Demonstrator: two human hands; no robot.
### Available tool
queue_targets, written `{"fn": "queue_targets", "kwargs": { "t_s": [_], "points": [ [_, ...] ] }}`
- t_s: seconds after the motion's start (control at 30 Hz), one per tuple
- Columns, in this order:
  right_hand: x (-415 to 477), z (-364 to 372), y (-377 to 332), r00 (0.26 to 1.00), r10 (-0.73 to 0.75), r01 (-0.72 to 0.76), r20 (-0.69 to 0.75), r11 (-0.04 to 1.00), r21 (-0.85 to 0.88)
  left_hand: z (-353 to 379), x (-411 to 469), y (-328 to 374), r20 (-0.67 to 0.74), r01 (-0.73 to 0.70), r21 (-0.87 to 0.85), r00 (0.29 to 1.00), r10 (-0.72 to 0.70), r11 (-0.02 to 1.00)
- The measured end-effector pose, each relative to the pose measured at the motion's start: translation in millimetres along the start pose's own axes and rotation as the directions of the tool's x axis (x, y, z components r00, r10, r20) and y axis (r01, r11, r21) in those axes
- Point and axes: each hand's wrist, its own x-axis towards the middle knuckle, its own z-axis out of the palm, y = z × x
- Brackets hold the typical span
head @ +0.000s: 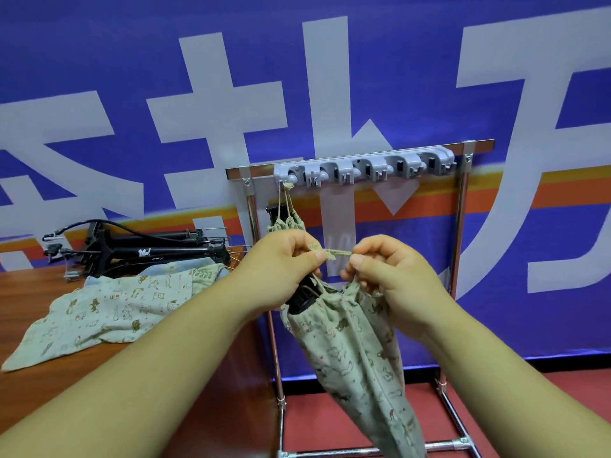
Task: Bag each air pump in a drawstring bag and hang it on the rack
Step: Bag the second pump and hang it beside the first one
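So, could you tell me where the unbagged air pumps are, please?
In the head view, the unbagged air pumps lie at the left on the wooden table, just behind the empty drawstring bags and left of the rack.

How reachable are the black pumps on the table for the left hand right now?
Probably not yet: the left hand pinches the drawstring of the bag, with the right hand. The way to the pumps looks free once it lets go.

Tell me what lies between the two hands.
Head view: a short stretch of drawstring spans the gap, pinched by the left hand and the right hand.
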Motion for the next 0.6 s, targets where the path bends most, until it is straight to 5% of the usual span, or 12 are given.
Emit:
{"fn": "queue_targets", "kwargs": {
  "t_s": [0.3,0.6],
  "points": [
    [82,-16,-13,0.996,-0.046,0.034,-0.080,0.989,-0.147,-3,90,2,-0.082,-0.055,0.331,0.993,0.087,0.942],
    [204,-4,6,0.980,-0.120,0.072,-0.156,0.957,-0.282,-33,193,-17,-0.195,0.002,0.404,0.977,0.084,0.915]
  ]
}}
